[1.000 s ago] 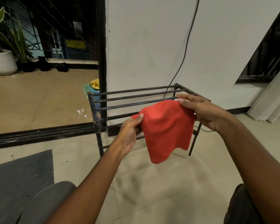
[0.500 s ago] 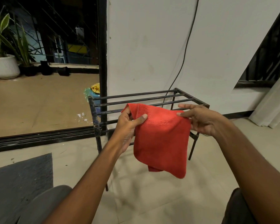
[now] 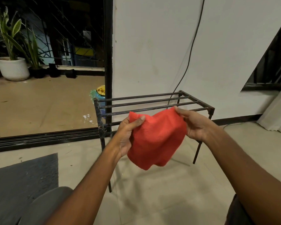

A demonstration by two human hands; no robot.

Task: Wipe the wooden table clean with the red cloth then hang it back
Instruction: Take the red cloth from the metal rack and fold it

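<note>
The red cloth [image 3: 157, 140] hangs in the air between both hands, just in front of a black metal rack [image 3: 152, 103]. My left hand [image 3: 128, 133] pinches its upper left corner with the thumb on top. At the upper right corner, my right hand [image 3: 195, 125] grips the cloth's edge. The cloth sags and bulges in the middle, its lower edge loose. It hides part of the rack's near bars. No wooden table is in view.
The rack stands against a white wall [image 3: 152, 46] with a black cable [image 3: 191, 46] running down it. An open sliding door [image 3: 108, 62] leads to a balcony with potted plants [image 3: 12, 65]. A dark mat [image 3: 23, 179] lies at lower left, a curtain [image 3: 276, 114] at right.
The cloth has shifted from hanging flat to bulging between the hands, which stay gripped on its top corners. The view has tilted slightly, so hands and rack sit lower in the frame.
</note>
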